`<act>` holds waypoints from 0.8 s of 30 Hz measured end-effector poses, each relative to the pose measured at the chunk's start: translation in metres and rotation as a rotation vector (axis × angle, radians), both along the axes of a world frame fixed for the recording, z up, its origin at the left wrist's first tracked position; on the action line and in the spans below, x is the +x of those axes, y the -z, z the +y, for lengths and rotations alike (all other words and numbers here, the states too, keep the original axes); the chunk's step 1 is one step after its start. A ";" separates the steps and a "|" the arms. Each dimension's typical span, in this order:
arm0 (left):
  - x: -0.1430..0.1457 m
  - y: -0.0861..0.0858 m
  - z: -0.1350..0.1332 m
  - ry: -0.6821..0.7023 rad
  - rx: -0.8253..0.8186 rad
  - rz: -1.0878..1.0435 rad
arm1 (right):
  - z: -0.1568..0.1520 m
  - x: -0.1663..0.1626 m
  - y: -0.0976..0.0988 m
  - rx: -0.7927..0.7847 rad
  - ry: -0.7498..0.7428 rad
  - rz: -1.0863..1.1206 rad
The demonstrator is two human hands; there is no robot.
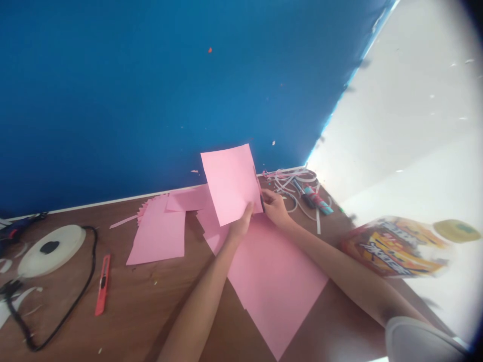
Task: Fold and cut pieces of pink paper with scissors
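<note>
My left hand (241,223) grips the lower edge of a pink paper sheet (230,181), thumb on its front, and holds it raised above the table. At the sheet's right edge, my right hand (276,207) is closed around scissors (263,201). Their blades run up along that edge; most of the handle is hidden by my fingers. Beneath both hands lie larger pink sheets (279,286), overlapping, with a corner pointing toward me. More pink paper (162,234) lies to the left, with a fringe of narrow strips at its upper left.
A red box cutter (102,286) lies on the brown table (132,322) at left, near a white round disc (53,251) and a black cord (88,279). Paper strips (290,178) and a blue-red tube (317,199) are at back right. A labelled jar (400,246) stands right; a blue wall (151,100) rises behind.
</note>
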State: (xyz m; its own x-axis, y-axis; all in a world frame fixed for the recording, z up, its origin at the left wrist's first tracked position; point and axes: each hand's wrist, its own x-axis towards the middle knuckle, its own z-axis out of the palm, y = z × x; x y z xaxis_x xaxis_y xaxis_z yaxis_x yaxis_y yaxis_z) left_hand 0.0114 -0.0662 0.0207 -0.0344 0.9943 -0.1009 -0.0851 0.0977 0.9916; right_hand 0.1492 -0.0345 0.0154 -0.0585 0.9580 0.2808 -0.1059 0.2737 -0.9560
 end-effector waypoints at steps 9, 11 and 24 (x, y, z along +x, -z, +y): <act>-0.006 -0.007 0.000 0.083 -0.014 0.018 | 0.005 0.003 0.003 0.005 0.039 0.010; -0.020 -0.016 0.005 0.281 -0.006 0.074 | 0.005 0.004 0.004 0.007 0.037 0.016; -0.150 -0.094 0.011 0.681 0.045 0.341 | 0.004 0.005 0.012 -0.072 -0.219 -0.084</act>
State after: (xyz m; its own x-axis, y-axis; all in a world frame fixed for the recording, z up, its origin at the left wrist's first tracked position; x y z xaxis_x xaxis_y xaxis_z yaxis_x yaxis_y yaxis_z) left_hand -0.1383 -0.0556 0.1142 0.5656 0.8102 -0.1538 0.2916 -0.0220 0.9563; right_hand 0.1546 -0.0304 0.0036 -0.2878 0.9370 0.1979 -0.0744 0.1841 -0.9801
